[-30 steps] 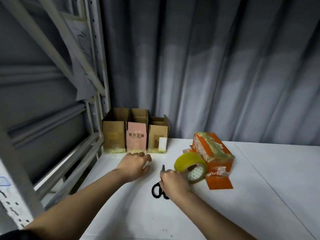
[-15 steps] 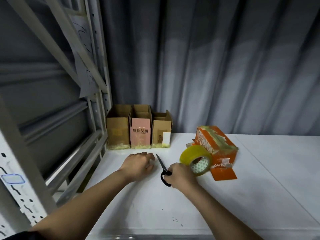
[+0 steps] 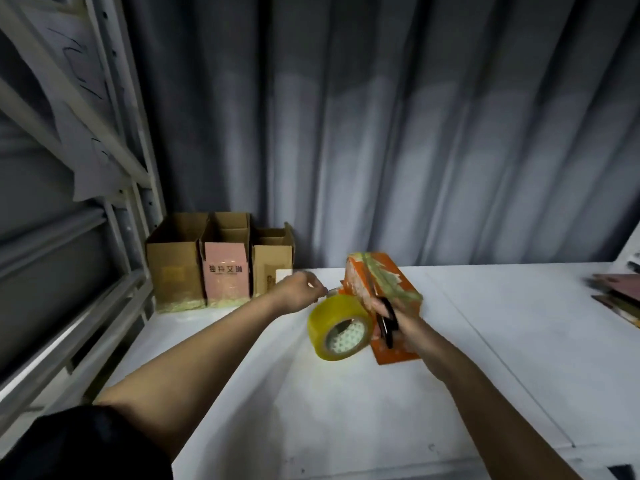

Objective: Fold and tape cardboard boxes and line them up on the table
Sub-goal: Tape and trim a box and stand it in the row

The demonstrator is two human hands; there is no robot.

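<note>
Our right hand [image 3: 403,318] has its fingers curled round the black-handled scissors [image 3: 386,320], holding them against the front of the orange printed cardboard box [image 3: 384,282] that lies on its side on the white table [image 3: 346,410]. Our left hand [image 3: 299,292] reaches forward with its fingertips pinched together, seemingly on a strip of tape, though blur keeps us from being sure what it grips. Between the two hands the big yellow roll of clear packing tape [image 3: 341,327] stands on its edge, just beside the orange box and touching the table.

Farther back, against the grey curtain [image 3: 415,133], three open boxes stand upright in a row: a plain brown cardboard box [image 3: 175,271], a pink-fronted box with dark lettering [image 3: 227,271] and a smaller brown box [image 3: 270,270], each touching its neighbour. A grey metal rack [image 3: 114,168] rises at the left. At the far right edge lies a stack of flat cardboard sheets [image 3: 620,296].
</note>
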